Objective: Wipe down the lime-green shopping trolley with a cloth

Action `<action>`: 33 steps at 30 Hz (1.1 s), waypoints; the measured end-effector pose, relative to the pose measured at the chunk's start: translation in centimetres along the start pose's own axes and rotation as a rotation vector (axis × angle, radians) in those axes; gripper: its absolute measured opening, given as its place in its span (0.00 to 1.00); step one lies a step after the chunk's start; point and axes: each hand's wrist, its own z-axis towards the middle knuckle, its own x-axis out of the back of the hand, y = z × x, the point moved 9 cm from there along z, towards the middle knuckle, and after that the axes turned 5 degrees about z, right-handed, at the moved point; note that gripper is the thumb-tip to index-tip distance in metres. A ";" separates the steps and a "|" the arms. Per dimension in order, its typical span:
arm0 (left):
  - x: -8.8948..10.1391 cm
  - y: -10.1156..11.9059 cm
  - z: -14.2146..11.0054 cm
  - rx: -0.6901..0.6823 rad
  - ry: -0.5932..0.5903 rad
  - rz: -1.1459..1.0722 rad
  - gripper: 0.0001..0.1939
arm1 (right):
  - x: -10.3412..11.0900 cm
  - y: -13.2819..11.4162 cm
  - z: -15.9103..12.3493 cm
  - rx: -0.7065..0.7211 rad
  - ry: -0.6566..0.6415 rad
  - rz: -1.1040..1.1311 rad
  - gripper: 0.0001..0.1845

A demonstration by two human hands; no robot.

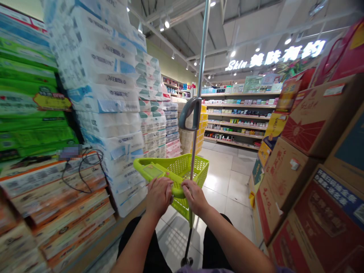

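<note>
A lime-green shopping cart (202, 172) with perforated walls stands in front of me. My left hand (159, 192) is closed over the left part of its curved green handle (178, 192). Just to the right, my right hand (195, 195) is closed around the handle's right end. A tall silver pole (202, 57) with a grey loop grip (190, 113) rises steeply beside the right hand and runs down toward the floor between my legs. Whether the right hand also grips the pole is hidden by its fingers. A flat panel (153, 170) sits on the handle.
Tall stacks of wrapped tissue packs (113, 87) line the left, beside green packs (25, 102) and a dark cable (82, 170). Cardboard boxes (313, 117) are piled on the right. Tiled floor (216, 178) leads to stocked shelves (236, 117) ahead.
</note>
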 end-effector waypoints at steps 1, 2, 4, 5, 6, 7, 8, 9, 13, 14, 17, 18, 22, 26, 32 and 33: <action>-0.1 -0.6 0.2 0.008 0.002 -0.025 0.16 | 0.0 -0.1 0.0 0.013 0.004 -0.020 0.11; -0.1 -1.1 0.5 0.014 0.008 -0.048 0.16 | -0.1 -0.4 -0.1 0.034 0.004 -0.036 0.12; 0.0 -1.5 0.7 0.023 0.036 -0.083 0.16 | -0.3 -0.9 -0.4 0.087 -0.016 -0.045 0.10; 0.1 -1.5 0.7 0.030 0.056 -0.092 0.15 | -0.4 -1.1 -0.5 0.110 -0.033 -0.039 0.09; 0.1 -1.4 0.6 0.032 0.077 -0.096 0.15 | -0.5 -1.3 -0.7 0.126 -0.052 -0.030 0.09; 0.2 -1.0 0.5 0.026 0.093 -0.099 0.15 | -0.6 -1.4 -0.8 0.135 -0.070 -0.019 0.12; 0.3 -0.5 0.3 0.014 0.106 -0.101 0.15 | -0.5 -1.4 -0.9 0.137 -0.080 -0.010 0.14; 0.3 0.1 0.2 -0.004 0.114 -0.101 0.14 | -0.5 -1.3 -1.0 0.133 -0.082 -0.002 0.17; 0.5 2.7 -0.5 -0.057 0.096 -0.064 0.13 | -0.2 -0.9 -1.2 0.109 -0.052 0.026 0.22; 0.5 3.2 -0.5 -0.067 0.086 -0.047 0.13 | -0.1 -0.8 -1.4 0.110 -0.039 0.033 0.22; 0.6 4.1 -0.1 -0.096 0.032 0.006 0.13 | -0.1 -0.9 -1.8 0.120 0.003 0.059 0.21; 0.5 4.2 0.2 -0.104 -0.005 0.024 0.13 | -0.1 -0.9 -1.9 0.120 0.012 0.070 0.20; -0.4 4.2 1.6 -0.149 -0.177 0.081 0.17 | -0.1 -0.6 -1.9 0.096 0.021 0.107 0.19; -0.5 4.1 1.4 -0.155 -0.140 0.087 0.16 | -0.2 -0.7 -1.8 0.119 0.009 0.104 0.17; 0.7 4.0 -1.3 -0.105 0.158 0.035 0.12 | -0.2 -1.2 -2.3 0.163 0.047 0.071 0.17; 0.7 4.0 -1.6 -0.107 0.171 0.031 0.11 | -0.1 -1.3 -2.3 0.167 0.050 0.072 0.18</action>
